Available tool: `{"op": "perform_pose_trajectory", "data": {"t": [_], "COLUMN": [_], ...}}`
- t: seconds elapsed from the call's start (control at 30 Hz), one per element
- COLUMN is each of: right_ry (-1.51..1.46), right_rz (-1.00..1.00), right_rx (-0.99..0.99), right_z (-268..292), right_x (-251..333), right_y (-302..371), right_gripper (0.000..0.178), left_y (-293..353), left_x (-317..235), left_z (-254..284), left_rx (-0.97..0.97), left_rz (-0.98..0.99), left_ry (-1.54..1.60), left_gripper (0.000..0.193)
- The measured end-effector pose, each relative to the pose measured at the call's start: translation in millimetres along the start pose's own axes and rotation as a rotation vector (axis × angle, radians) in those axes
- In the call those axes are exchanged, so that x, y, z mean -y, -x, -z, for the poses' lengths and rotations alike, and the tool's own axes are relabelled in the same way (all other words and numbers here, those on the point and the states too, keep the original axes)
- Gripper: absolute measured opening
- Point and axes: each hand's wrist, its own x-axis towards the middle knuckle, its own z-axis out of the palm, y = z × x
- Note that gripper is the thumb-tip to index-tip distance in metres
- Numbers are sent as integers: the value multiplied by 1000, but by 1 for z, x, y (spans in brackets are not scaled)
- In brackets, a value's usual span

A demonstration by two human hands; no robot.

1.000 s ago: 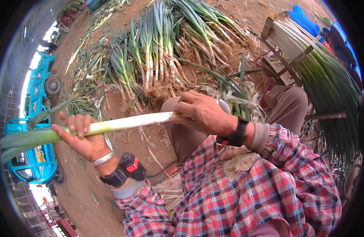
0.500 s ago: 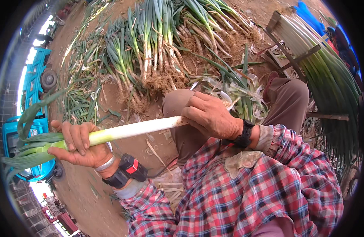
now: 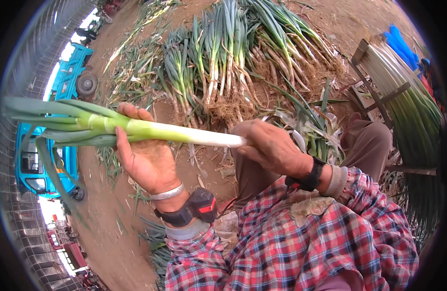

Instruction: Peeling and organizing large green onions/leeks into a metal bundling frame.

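Observation:
A large green onion [image 3: 184, 134] lies across in front of me, its white end to the right and its green leaves fanning out to the left. My left hand [image 3: 151, 162] supports it palm up below the leaves, with the thumb on the near side and the fingers curled behind. Around the root end, my right hand [image 3: 276, 148] is closed and hides the tip of the stalk. Beyond my hands, several unpeeled green onions [image 3: 228, 53] with dirty roots are heaped on the ground.
At right, a metal rack [image 3: 395, 92] holds a thick bundle of clean green onions [image 3: 412, 114]. Peeled scraps [image 3: 308, 128] litter the ground beside my knee [image 3: 369, 143]. A blue truck [image 3: 63, 82] stands at far left; a blue bag [image 3: 401, 46] lies behind the rack.
The left hand has turned palm up and moved up and right, lifting the leafy end. The onion now slopes down toward the right hand. The whole view has shifted slightly.

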Motion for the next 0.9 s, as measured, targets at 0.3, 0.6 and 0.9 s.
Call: {"op": "perform_pose_trajectory", "data": {"t": [0.3,0.6,0.9], "right_ry": [-320,-219,-3], "right_rz": [38,-125,51], "right_rx": [161,-166,-138], "right_z": [15,18,11], "right_x": [13,15,27], "right_y": [0,-1,-8], "right_gripper": [25,16,18], "left_y": [-3,10,27], "left_x": [9,14,19], "left_z": [-27,-44,-60], "left_rx": [100,-71,-67], "left_rz": [61,-113,-160], "left_ry": [128,-130,-180], "left_gripper": [42,34,40]}}
